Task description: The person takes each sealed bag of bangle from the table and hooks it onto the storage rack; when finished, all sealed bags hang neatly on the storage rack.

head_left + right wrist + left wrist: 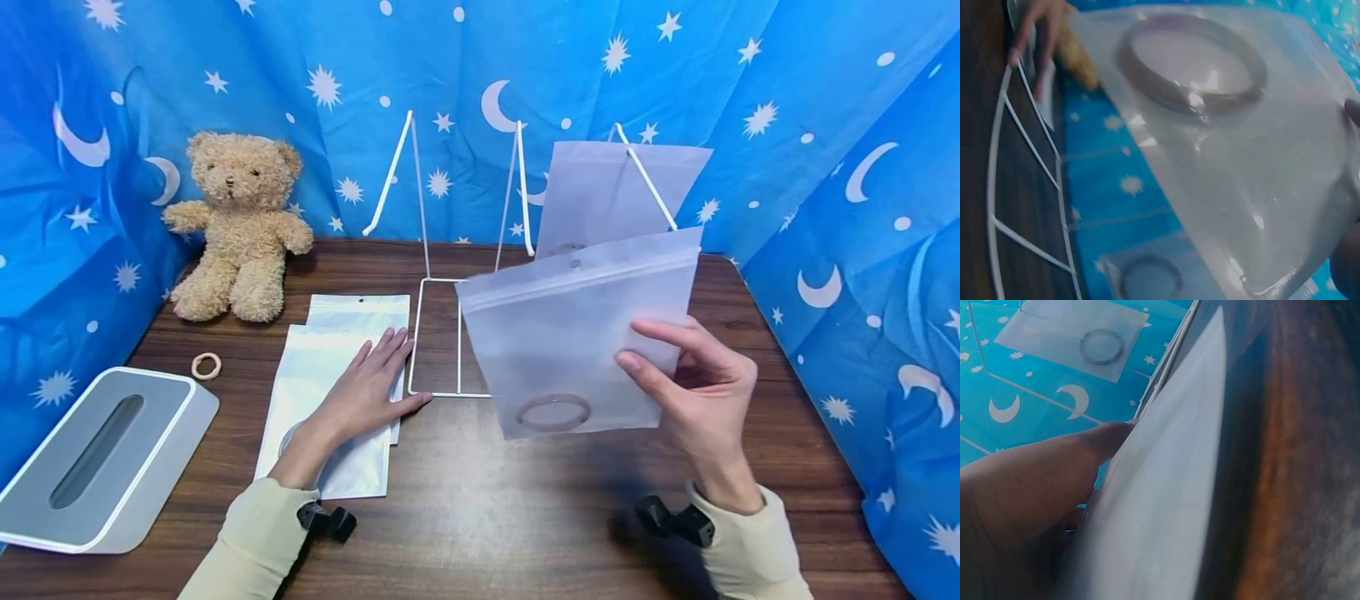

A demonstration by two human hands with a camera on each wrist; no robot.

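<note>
My right hand (708, 383) pinches the right edge of a frosted zip bag (570, 333) between thumb and fingers. A ring-shaped bangle (1191, 65) shows through the bag near its bottom. The bag's top edge overlaps the front end of the right arm of a white wire rack (459, 333). Farther back on that arm hangs another frosted bag (607, 192), also with a ring inside. My left hand (367, 387) lies with straight fingers over two stacked white zip bags (322, 367), its thumb and fingertips right at the rack's base.
A teddy bear (240, 225) sits at the back left. Nearer lie a small wooden ring (206, 366) and a grey-topped tissue box (112, 458). Two more rack arms stick out toward me. A blue curtain (450, 67) with stars and moons surrounds the wooden table (525, 517).
</note>
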